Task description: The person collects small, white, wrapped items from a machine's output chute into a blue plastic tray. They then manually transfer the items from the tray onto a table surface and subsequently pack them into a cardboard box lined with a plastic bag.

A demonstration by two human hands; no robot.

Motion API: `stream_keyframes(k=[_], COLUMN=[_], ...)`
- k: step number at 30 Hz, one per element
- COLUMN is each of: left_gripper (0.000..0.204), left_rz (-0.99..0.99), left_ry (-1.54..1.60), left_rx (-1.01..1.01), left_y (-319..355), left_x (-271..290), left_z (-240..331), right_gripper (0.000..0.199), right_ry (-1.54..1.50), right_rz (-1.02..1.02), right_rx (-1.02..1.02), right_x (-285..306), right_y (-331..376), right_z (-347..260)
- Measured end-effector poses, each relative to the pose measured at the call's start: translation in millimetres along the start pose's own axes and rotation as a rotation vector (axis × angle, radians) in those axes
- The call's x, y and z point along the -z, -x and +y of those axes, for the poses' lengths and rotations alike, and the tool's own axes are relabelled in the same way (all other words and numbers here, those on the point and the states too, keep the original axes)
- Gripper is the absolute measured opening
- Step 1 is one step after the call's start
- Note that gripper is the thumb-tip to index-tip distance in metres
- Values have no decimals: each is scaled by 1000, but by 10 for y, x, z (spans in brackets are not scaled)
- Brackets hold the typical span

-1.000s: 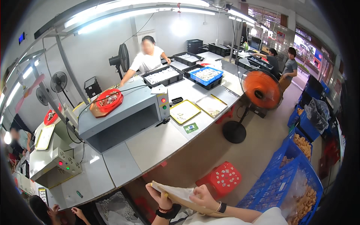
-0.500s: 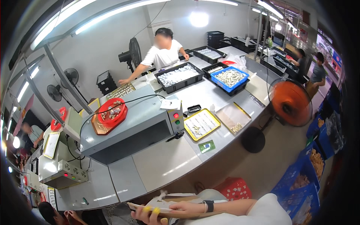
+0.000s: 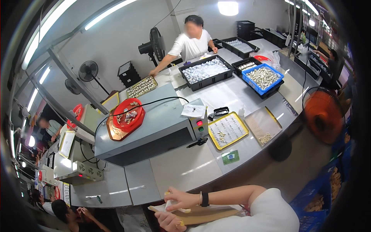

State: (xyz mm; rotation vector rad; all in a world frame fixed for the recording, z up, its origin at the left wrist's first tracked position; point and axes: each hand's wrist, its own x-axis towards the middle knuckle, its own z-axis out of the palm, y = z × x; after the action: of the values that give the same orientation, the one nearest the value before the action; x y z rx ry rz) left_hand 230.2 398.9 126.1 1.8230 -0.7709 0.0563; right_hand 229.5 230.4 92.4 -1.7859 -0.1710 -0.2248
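Observation:
My right hand [image 3: 181,199], with a bracelet and a dark band at its wrist, is closed around a small white piece [image 3: 170,203], perhaps folded cloth or paper. Yellow covers sit on the fingertips of both hands. Just below it my left hand [image 3: 169,221] has its fingers curled at the end of a tan board-like panel [image 3: 210,215]. Pale strips stick out beside the fingers. Both hands are close together, just off the near edge of the grey worktable [image 3: 181,166]. My right forearm crosses above the panel and hides part of it.
Across the table a co-worker [image 3: 189,44] in white reaches toward a tray of small pieces [image 3: 142,86]. A grey machine [image 3: 154,131] bears a red bowl [image 3: 129,123]. Yellow-rimmed [image 3: 246,133], black [image 3: 203,83] and blue trays [image 3: 280,80] stand rightward. An orange fan [image 3: 322,116] is at right.
My right hand has lifted off the panel and now grips the white piece above my left hand. The view has turned, so the table appears shifted right. The co-worker's arm is still outstretched.

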Motion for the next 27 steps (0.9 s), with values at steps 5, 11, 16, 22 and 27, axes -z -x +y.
stream_keyframes(k=[5,11,16,22,27], left_gripper=[56,53,50,47,44], left_rz=[-75,-82,-81,-75,-1], left_ry=[17,28,32,36,12], left_rx=[44,49,33,15,14], left_y=[124,200,230,231,185], left_x=[13,196,322,435,599], left_z=[-29,-115,-143,-163,-213], right_gripper=[30,31,32,46,60], right_ry=[-526,-294,-8,140,186], right_rz=[-101,83,74,-212,-290], right_rx=[170,70,-77,-307,-470], right_x=[-252,-642,-786,-876,-780], right_y=[-268,-279,-455,-349,-2], right_z=[-216,-25,139,896,1190])
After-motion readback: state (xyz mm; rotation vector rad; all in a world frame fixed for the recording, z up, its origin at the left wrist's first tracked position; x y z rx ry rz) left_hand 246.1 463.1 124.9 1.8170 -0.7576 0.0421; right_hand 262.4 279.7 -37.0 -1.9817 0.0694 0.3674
